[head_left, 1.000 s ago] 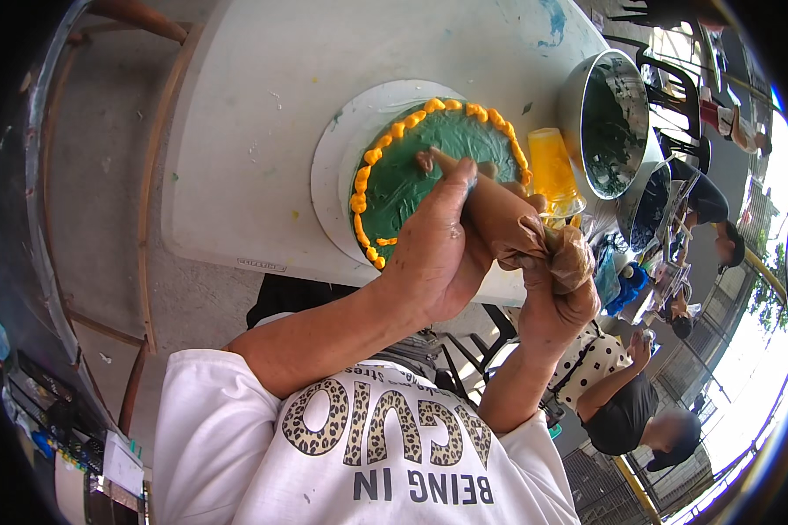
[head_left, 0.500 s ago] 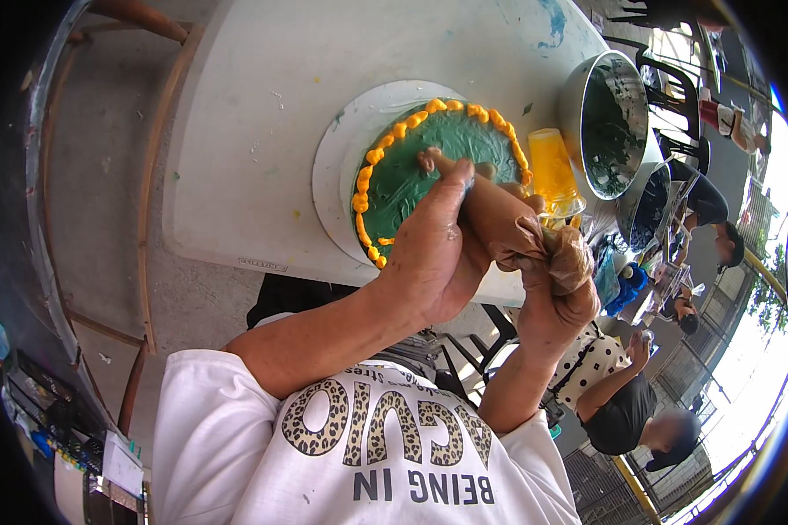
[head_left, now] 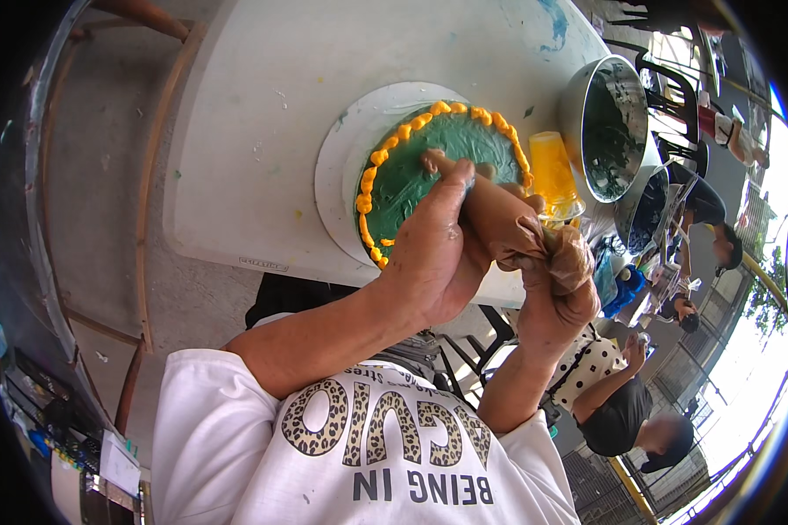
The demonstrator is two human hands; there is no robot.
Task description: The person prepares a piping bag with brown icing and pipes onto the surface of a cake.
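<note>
A round cake [head_left: 416, 144] with green icing sits on a white round board [head_left: 331, 166]. A beaded border of orange icing [head_left: 367, 182] runs along much of its top edge. Above its near right part I hold a brown piping bag [head_left: 499, 219] at a slant, tip toward the cake's middle. My left hand [head_left: 436, 249] wraps the bag's lower part, thumb on top. Gathered folds at the bag's upper end are gripped by my right hand [head_left: 560, 302]. My hands and the bag hide the cake's near right side.
Right of the cake stands a plastic cup [head_left: 552, 166] with orange icing inside. Beyond it is a metal bowl [head_left: 613, 127] smeared with green, with a darker bowl [head_left: 646, 206] alongside. The white table [head_left: 245, 131] has paint-like smears. A person [head_left: 617, 416] is at the right.
Both hands and the piping bag hold nearly the same place. The cake and table shift very slightly in view.
</note>
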